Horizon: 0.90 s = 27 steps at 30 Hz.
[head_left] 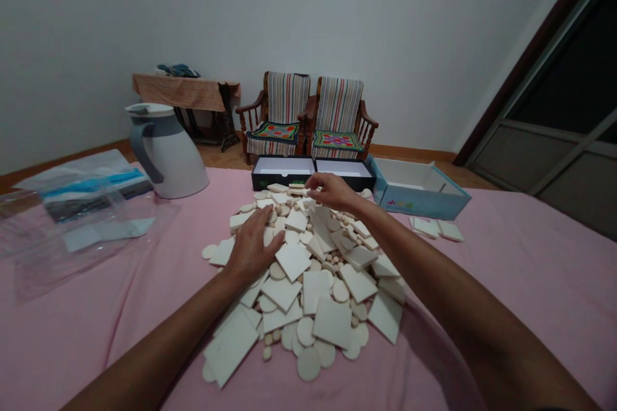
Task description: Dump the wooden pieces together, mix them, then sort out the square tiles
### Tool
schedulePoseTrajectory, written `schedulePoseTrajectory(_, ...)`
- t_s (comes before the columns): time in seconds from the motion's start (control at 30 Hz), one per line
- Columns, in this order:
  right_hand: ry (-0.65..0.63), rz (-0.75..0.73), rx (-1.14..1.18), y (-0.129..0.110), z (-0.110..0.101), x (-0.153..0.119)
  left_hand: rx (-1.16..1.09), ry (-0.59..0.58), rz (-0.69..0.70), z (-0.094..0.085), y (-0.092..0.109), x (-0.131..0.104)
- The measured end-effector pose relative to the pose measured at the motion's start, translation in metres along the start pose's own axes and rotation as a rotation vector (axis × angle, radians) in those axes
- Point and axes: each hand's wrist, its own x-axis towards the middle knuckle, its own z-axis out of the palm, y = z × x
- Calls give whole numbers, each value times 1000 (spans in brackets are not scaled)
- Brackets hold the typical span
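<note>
A broad heap of pale wooden pieces lies in front of me: square tiles, round discs and small cubes, loosely piled. My left hand rests on the heap's left side, its fingers and thumb apart, holding nothing visible. Over the far edge of the heap, my right hand is curled with thumb and fingertips drawn together. Whatever lies between those fingertips is too small or hidden to make out. Just behind the right hand stand two black open box trays with white insides.
A light blue open box stands at the back right, with several square tiles before it. To the left are a white and grey jug and clear plastic packaging. A pink cloth covers the table; two chairs stand beyond.
</note>
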Motion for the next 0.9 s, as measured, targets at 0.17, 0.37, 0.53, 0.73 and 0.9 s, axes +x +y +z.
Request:
schedulePoseTrajectory(0.17,-7,130,-74,39,-21,-45,-3,-9,-3,-1,1,1)
schedulePoseTrajectory(0.37,-26,-99,-74,54,2,-64,9,-3,2,-2,0,2)
schedulePoseTrajectory(0.53,-34,-96,-161,45,29,-55,25,-11,11,-3,0,3)
schedulePoseTrajectory(0.73,103,-28,-15,40,28,-57,49,-13,13,-3,0,4)
schedulePoseTrajectory(0.9,308,78,259,60,-4,-78,48,-13,18,-4,-1,4)
